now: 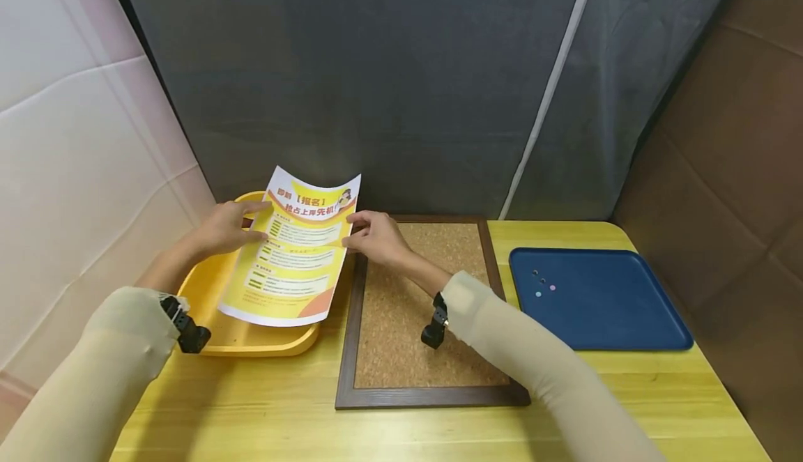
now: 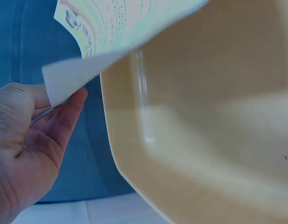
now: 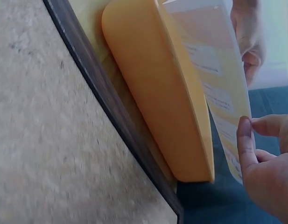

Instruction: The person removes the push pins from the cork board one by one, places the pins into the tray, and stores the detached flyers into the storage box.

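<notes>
A yellow and white printed flyer is held up, tilted and slightly bowed, above a yellow plastic tub. My left hand pinches its left edge between thumb and fingers. On the opposite edge, my right hand pinches the paper, thumb and index finger meeting at the border in the right wrist view. From the left wrist, the tub's inside shows below the sheet, and a corner of the flyer bends up by the left fingers. Under my right forearm lies a cork board with a dark wooden frame.
A blue tray sits on the right, with several small pins near its left side. The wooden table runs along the front. A dark grey curtain stands behind, with a white panel at left and a brown one at right.
</notes>
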A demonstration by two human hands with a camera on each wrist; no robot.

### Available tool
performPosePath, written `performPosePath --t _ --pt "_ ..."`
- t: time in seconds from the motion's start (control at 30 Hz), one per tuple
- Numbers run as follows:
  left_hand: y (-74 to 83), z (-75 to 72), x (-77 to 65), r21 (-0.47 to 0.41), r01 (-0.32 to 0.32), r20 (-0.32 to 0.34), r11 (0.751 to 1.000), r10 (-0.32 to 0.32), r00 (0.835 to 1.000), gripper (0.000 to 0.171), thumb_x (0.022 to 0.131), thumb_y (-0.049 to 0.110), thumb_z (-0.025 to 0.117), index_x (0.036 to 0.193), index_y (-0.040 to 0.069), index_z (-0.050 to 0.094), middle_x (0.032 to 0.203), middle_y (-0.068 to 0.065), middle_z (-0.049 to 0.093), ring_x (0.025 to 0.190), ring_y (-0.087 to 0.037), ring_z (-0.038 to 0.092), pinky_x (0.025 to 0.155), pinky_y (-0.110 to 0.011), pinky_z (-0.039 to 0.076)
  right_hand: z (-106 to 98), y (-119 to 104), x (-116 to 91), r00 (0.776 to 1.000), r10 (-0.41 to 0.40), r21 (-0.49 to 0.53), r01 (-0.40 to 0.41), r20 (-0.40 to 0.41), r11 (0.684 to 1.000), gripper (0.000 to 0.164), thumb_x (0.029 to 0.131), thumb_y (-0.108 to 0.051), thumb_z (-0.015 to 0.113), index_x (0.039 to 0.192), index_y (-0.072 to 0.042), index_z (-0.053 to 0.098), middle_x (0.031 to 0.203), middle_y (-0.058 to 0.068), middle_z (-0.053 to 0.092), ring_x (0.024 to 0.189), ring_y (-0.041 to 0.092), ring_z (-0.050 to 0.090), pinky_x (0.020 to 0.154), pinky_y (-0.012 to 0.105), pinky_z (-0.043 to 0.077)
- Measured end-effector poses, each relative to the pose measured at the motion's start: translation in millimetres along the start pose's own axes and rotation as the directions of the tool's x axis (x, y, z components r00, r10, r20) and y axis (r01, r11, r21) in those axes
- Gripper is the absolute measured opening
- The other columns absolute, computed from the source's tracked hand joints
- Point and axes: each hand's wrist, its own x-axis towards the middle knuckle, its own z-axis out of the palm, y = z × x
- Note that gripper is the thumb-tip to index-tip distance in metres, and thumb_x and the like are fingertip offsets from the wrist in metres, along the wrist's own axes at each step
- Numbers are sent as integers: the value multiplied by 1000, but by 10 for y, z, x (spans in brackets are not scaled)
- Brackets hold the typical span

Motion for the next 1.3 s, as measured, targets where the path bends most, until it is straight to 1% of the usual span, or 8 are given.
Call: performPosePath --t 0.13,0.23,0.47,0.63,0.8,1.0,1.17,1.3 --pt "-127 -29 -33 -4 -1 10 1000 1 1000 70 91 4 79 150 -16 46 129 -43 62 108 -51 71 78 -39 60 150 1 34 1000 -8 -15 8 11 1000 47 98 -5 74 143 3 61 125 20 69 98 38 77 79 35 61" --pt "-212 -39 -65 -2 4 17 1000 -4 1000 69 91 2 79 149 -18 45 129 -45 61 109 -53 70 80 -42 61 267 2 63 1000 -6 -12 6 14 1000 48 98 -5 75 143 3 61 127 19 68 98 36 78 71 26 56" --pt "-352 -31 -137 25 35 26 999 -35 999 68 91 3 78 149 -18 46 122 -43 65 106 -51 69 89 -54 58 496 28 133 1000 30 -73 -31 -7 997 46 96 -8 78 140 -2 65 99 9 78 77 17 77 61 20 50" --pt "-420 -36 -166 29 28 18 999 -28 999 69 89 2 80 146 -19 48 114 -41 67 96 -46 70 82 -50 59 607 24 180 999 39 -90 -41 -34 995 46 94 -7 80 138 0 67 111 10 75 68 8 72 59 19 51" --pt "-472 -31 -188 38 46 25 998 -47 999 70 89 4 80 147 -19 47 119 -45 64 84 -36 67 74 -41 57 689 15 207 998 34 -163 -41 -44 986 46 94 -9 81 137 -1 68 116 10 72 63 2 68 56 17 47" --pt "-514 12 -198 20 44 30 999 -45 999 73 89 3 81 148 -20 44 112 -41 67 97 -47 71 77 -44 62 753 4 223 996 59 -212 -73 -71 974 47 93 -10 83 137 -3 69 109 5 71 61 2 68 54 16 46" --pt "-523 44 -209 -10 65 46 998 -64 997 75 90 3 80 150 -21 41 118 -43 64 107 -55 70 79 -45 64 775 20 229 996 42 -253 -60 -76 966 54 92 -10 84 142 -4 66 113 6 72 60 0 67 54 15 46" --pt "-505 60 -225 -7 80 57 997 -79 995 76 91 2 79 152 -20 38 129 -47 58 117 -59 65 89 -53 62 754 50 232 996 -10 -296 -16 -88 955 61 92 -12 85 148 -5 61 119 10 72 58 -2 65 55 14 46"
